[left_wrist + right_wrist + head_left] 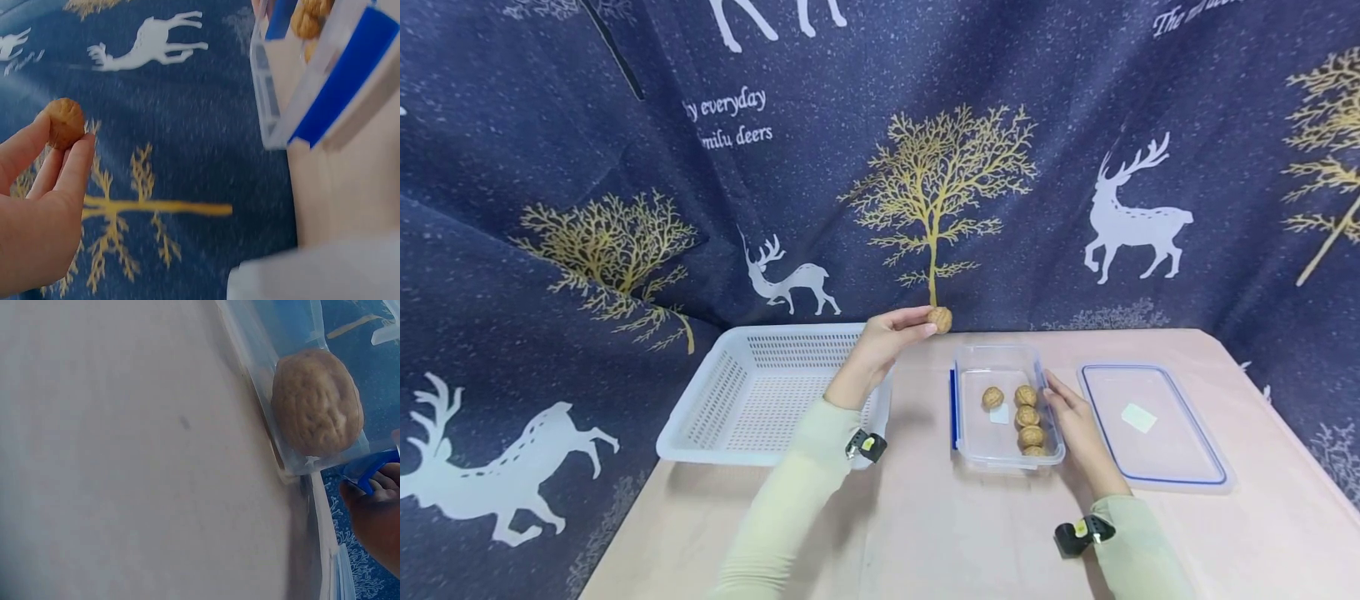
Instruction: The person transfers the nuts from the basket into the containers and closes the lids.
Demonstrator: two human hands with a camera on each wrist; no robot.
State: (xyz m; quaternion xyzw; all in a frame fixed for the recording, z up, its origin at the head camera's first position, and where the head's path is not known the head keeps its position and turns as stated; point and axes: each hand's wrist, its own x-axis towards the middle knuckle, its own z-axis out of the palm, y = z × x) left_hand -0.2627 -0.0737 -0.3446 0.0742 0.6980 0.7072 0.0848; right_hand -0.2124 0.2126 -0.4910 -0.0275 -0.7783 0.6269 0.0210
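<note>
Between thumb and fingertips my left hand [878, 343] pinches a walnut [940, 319], raised behind and to the left of a clear plastic box [981, 437]. The left wrist view shows this walnut [65, 123] at the fingertips, in front of the dark cloth. My right hand [1078, 425] grips the box's right side, its fingers around a blue side clip [377, 467] in the right wrist view. Inside the box, several walnuts [1028, 417] line the right wall, and a single walnut [992, 398] lies apart to their left, near a pale paper slip [999, 414].
A white slotted basket [722, 456] stands on the left of the pink-covered table [917, 533], under my left forearm. Right of the box lies a clear lid [1172, 450] with a blue seal and a pale sticker. A navy patterned cloth [1060, 100] hangs behind the table.
</note>
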